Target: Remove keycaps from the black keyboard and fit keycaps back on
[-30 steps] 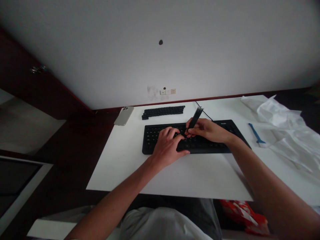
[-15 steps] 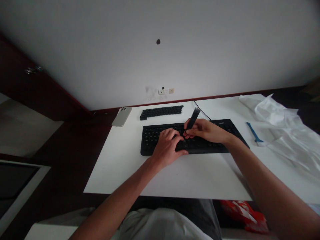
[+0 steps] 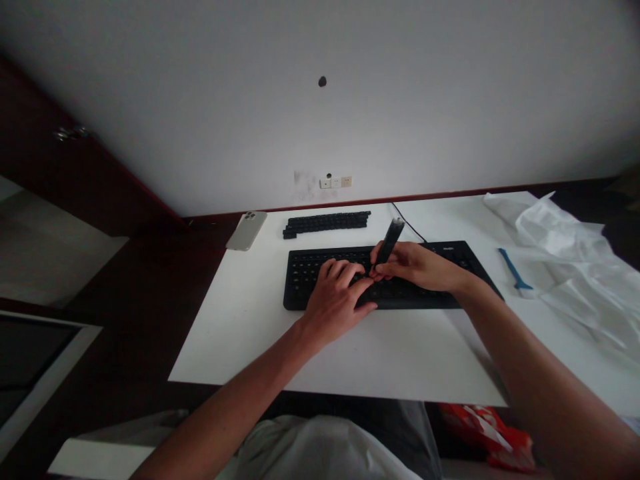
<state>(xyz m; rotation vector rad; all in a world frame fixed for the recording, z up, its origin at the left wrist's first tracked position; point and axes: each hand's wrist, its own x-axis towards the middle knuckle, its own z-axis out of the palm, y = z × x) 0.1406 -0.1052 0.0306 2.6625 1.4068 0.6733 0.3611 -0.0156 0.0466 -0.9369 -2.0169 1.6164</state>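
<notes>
A black keyboard (image 3: pixel 330 256) lies flat on the white table, its middle partly covered by my hands. My left hand (image 3: pixel 336 290) rests on its middle with the fingers apart and a fingertip close to the tool's lower end. In a closed grip, my right hand (image 3: pixel 413 263) holds a slim black tool (image 3: pixel 390 239) tilted over the keys. The tool's upper end is pale and frayed-looking; my fingers hide its lower end. Behind the keyboard, loose black keycaps (image 3: pixel 327 223) are lined up in rows.
A pale phone (image 3: pixel 247 231) lies at the table's back left. To the right are a blue brush-like tool (image 3: pixel 515 269) and crumpled white sheeting (image 3: pixel 575 240). The cable (image 3: pixel 411 227) runs off the back edge. A red bag (image 3: pixel 487 433) is below the table (image 3: pixel 240 333).
The left forefinger has stretched right, toward the tool's lower end. The right hand keeps hold of the tool, whose tilt has shifted slightly. The whole view has shifted a little.
</notes>
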